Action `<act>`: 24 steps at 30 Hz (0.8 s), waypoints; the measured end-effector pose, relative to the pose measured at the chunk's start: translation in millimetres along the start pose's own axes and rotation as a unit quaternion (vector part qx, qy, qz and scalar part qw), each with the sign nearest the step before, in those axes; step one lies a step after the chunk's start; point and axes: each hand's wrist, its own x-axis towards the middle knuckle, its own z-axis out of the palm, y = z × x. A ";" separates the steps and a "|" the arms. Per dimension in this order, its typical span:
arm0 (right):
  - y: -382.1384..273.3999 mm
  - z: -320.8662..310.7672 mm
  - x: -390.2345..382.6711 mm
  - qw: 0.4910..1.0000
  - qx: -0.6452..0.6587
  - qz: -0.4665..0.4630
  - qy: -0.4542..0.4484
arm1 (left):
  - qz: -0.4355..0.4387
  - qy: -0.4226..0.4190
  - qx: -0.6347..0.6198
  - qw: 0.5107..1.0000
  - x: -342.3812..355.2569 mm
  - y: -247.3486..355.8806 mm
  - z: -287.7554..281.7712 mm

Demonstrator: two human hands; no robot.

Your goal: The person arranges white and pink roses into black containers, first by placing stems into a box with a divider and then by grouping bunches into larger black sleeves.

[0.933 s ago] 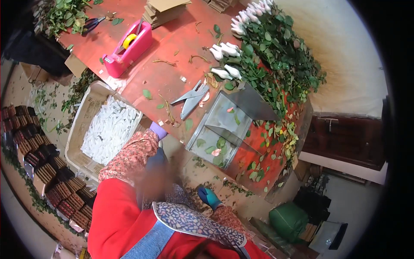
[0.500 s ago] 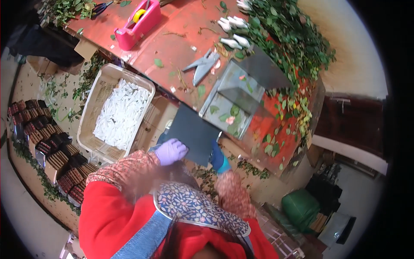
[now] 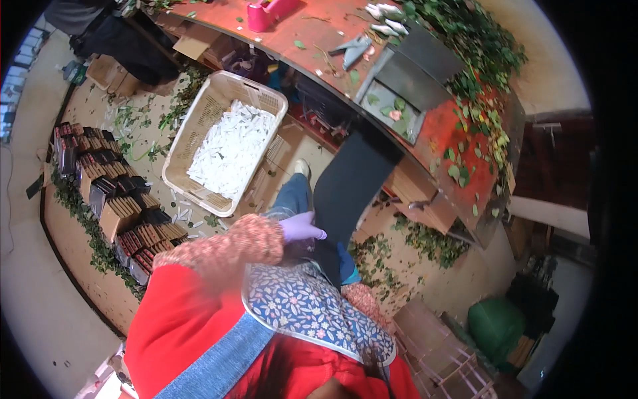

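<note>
A long black sheet (image 3: 355,179) runs from under the table's edge down to my lap. My left hand (image 3: 304,227), in a lilac glove, is closed at the sheet's left edge near my lap, its fingers bent over the dark material. Close to my right thigh is my right hand (image 3: 347,265), in a blue glove, beside the sheet's lower end; its fingers are mostly hidden. On the table above the sheet stands a grey metal tray with a raised plate (image 3: 415,73), holding leaves and a pink petal.
To the left, a cream plastic basket (image 3: 174,169) holds many white strips. The red table (image 3: 488,159) carries a grey clip-like tool (image 3: 352,51), white-wrapped buds (image 3: 389,26), leafy stems (image 3: 475,50) and a pink tape dispenser (image 3: 266,14). Stacked bundles (image 3: 113,183) line the left wall. Someone's dark-trousered leg (image 3: 126,43) is upper left.
The view has shifted, so the table sits higher in it. Both hands are closer to my lap, and more of the black sheet shows below the table's edge. My left shoe now shows.
</note>
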 end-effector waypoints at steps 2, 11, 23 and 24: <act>9.2 -14.8 -13.2 0.838 -0.531 -0.124 0.009 | -0.057 -0.021 0.138 0.989 22.7 6.2 19.9; -49.9 -2.5 -18.0 0.366 -0.790 -0.362 0.334 | 0.253 -0.142 0.722 0.628 1.5 232.8 73.2; -126.1 202.9 26.7 0.864 -0.264 -0.419 0.085 | 0.448 -0.025 0.802 0.395 -60.5 393.6 -64.8; -129.0 207.1 32.9 0.850 -0.272 -0.441 0.094 | 0.455 -0.023 0.803 0.385 -62.9 401.5 -72.0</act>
